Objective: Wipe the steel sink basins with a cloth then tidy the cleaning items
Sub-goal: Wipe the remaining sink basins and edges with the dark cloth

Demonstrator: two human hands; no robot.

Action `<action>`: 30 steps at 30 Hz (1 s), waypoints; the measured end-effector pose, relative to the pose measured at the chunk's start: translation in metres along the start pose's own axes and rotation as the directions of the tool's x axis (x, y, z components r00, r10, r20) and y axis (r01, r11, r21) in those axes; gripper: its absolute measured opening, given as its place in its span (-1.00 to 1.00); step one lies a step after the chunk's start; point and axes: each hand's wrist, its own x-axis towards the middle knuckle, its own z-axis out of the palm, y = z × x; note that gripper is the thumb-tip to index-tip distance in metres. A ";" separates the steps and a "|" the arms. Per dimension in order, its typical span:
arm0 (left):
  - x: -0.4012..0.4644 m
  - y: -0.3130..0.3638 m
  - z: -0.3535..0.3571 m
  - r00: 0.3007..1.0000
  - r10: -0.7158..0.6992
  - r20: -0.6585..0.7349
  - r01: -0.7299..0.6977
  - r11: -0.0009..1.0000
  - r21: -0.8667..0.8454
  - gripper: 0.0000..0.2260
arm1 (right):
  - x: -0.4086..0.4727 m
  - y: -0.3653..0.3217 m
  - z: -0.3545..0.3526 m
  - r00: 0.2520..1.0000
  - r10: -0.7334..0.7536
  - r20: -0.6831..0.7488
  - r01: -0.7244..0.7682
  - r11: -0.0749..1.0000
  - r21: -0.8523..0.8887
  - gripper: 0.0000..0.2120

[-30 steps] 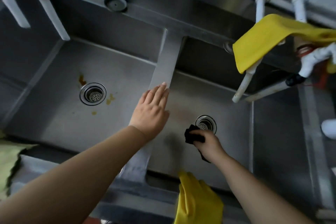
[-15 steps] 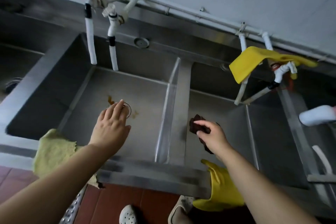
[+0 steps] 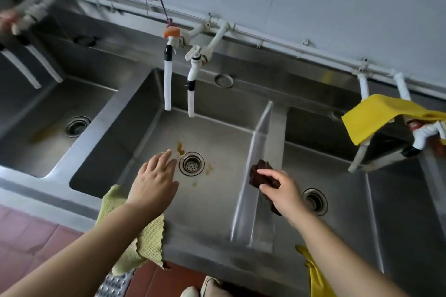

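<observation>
A steel sink unit has a left basin (image 3: 43, 132), a middle basin (image 3: 217, 142) and a right basin (image 3: 350, 190). The middle basin has orange-brown stains around its drain (image 3: 191, 163). My right hand (image 3: 282, 191) pinches a dark brown cloth (image 3: 261, 173) over the divider (image 3: 263, 152) between the middle and right basins. My left hand (image 3: 155, 179) hovers with straight fingers over the middle basin, just left of the drain, holding nothing.
A pale yellow-green cloth (image 3: 142, 241) hangs over the front rim under my left arm. A yellow glove (image 3: 316, 275) hangs on the rim at the right, another yellow cloth or glove (image 3: 371, 117) drapes the right taps. White taps (image 3: 179, 84) hang above the middle basin. Red floor tiles below.
The view swung left and pulled back. My right hand carried the dark cloth up from the right basin's drain to the divider. My left hand left the divider and now hovers over the middle basin.
</observation>
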 end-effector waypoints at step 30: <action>0.161 -0.233 0.013 0.909 0.356 0.216 -0.394 0.904 0.165 -0.66 | 0.117 0.000 0.283 0.936 0.215 0.278 -0.064 0.882 -0.467 -0.65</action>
